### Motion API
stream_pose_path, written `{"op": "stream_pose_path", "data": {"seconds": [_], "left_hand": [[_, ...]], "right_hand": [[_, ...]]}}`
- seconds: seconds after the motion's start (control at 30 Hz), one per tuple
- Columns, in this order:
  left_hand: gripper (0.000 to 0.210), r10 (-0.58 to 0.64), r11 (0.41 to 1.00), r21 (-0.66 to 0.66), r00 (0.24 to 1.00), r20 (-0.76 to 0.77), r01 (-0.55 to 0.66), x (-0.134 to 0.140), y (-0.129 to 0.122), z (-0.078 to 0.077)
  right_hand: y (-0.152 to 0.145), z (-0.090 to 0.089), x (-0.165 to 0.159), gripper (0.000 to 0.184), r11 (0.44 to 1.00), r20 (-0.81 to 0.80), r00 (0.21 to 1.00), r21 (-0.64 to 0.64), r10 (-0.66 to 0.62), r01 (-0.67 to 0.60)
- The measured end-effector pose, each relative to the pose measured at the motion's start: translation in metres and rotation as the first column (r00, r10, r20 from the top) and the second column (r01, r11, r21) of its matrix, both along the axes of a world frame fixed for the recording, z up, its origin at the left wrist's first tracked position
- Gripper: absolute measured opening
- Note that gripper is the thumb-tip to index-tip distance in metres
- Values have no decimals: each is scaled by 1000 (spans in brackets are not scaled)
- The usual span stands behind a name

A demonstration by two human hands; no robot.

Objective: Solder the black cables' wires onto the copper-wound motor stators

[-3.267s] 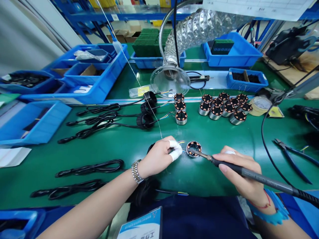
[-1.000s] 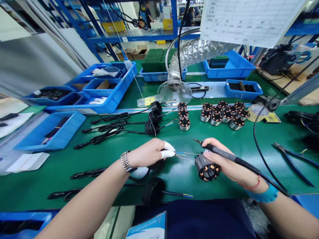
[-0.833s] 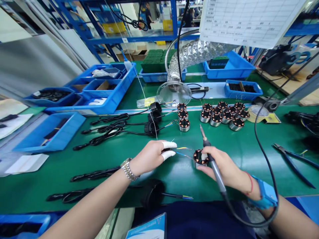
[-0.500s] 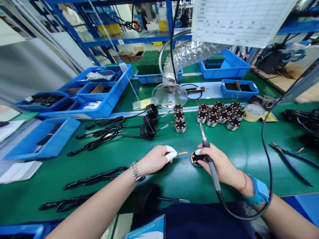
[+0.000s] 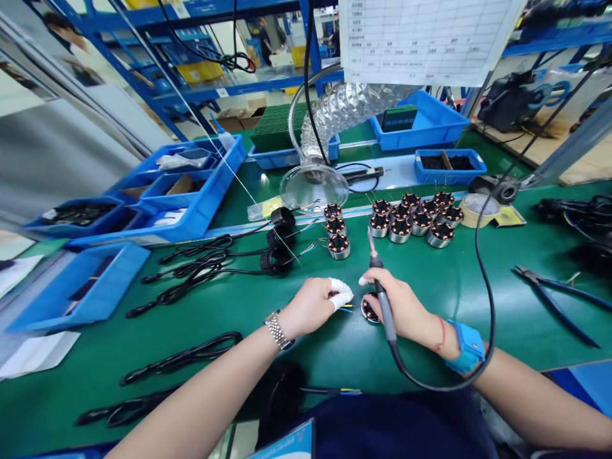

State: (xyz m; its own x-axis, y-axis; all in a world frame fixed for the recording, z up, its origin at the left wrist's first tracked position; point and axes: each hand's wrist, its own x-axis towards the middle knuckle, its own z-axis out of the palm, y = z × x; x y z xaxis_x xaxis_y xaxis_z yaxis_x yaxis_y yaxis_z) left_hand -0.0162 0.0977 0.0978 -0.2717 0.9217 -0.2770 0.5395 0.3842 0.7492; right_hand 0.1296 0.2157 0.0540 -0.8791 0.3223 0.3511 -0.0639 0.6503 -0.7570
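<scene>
My left hand (image 5: 321, 305), white covers on its fingertips, is closed in a pinch. Blue and yellow wire ends (image 5: 347, 308) stick out under its fingertips; what lies beneath the palm is hidden. A thin strand comes down toward this hand from the upper left. In my right hand (image 5: 399, 299) is a soldering iron (image 5: 385, 306), its tip pointing up and away from me. Fingers of that same hand also rest at a copper-wound stator (image 5: 369, 310) on the bench, partly covering it. The wire ends and the stator lie close together, with a small gap.
More stators (image 5: 400, 228) stand in groups behind my hands. Black cables with round caps (image 5: 275, 260) lie to the left, and pliers (image 5: 540, 280) to the right. A clear fume hood (image 5: 314, 188) hangs beyond. Blue bins (image 5: 191, 217) line the back left. The iron's cord loops over my right wrist.
The view has shifted slightly. My left hand has moved right, nearer the stator, and less of the wire ends shows. My right forefinger has lifted off the stator, with the iron still held.
</scene>
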Motion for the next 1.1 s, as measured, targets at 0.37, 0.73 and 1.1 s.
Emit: {"op": "stream_pose_path", "data": {"seconds": [0.37, 0.73, 1.1], "left_hand": [[18, 130, 989, 83, 989, -67, -124, 5, -7, -14], [21, 136, 990, 23, 991, 11, -136, 6, -10, -16], [22, 167, 984, 43, 980, 107, -172, 5, -11, -20]], "right_hand": [[3, -5, -11, 30, 992, 25, 999, -115, 46, -42], [1, -3, -14, 32, 987, 17, 998, -154, 60, -56], [4, 2, -12, 28, 988, 59, 997, -147, 56, -47]]}}
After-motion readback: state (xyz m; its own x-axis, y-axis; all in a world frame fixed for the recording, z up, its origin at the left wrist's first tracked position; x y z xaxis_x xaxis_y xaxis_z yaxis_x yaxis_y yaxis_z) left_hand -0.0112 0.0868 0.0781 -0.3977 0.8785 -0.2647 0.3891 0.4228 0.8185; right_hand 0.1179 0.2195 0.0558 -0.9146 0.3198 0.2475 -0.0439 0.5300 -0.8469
